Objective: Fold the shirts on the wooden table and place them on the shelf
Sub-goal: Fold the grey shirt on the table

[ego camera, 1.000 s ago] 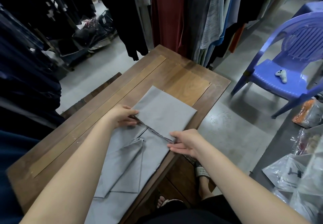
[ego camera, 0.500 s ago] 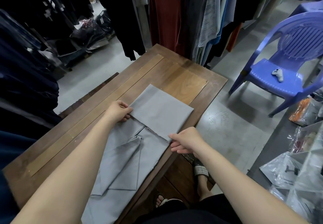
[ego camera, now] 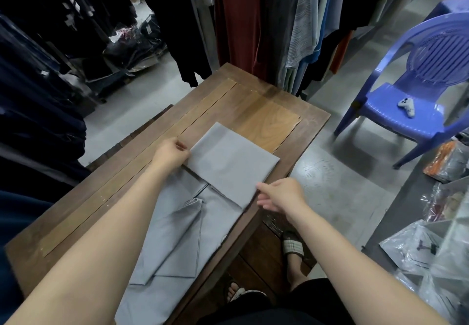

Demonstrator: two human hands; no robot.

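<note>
Forearms bare up to frame edge. L hand (ego camera: 170, 154) & R hand (ego camera: 281, 194) bare too. Lower body in black garment (ego camera: 279, 307), prob. shorts, mostly cut off at the bottom. Slide sandals on both feet: R sandal (ego camera: 293, 247) w/ grey-and-white checked strap on dark sole, L sandal (ego camera: 241, 293) w/ pale strap, toes showing.

text: none legible | labels: none | numbers: none | signs: none
</note>
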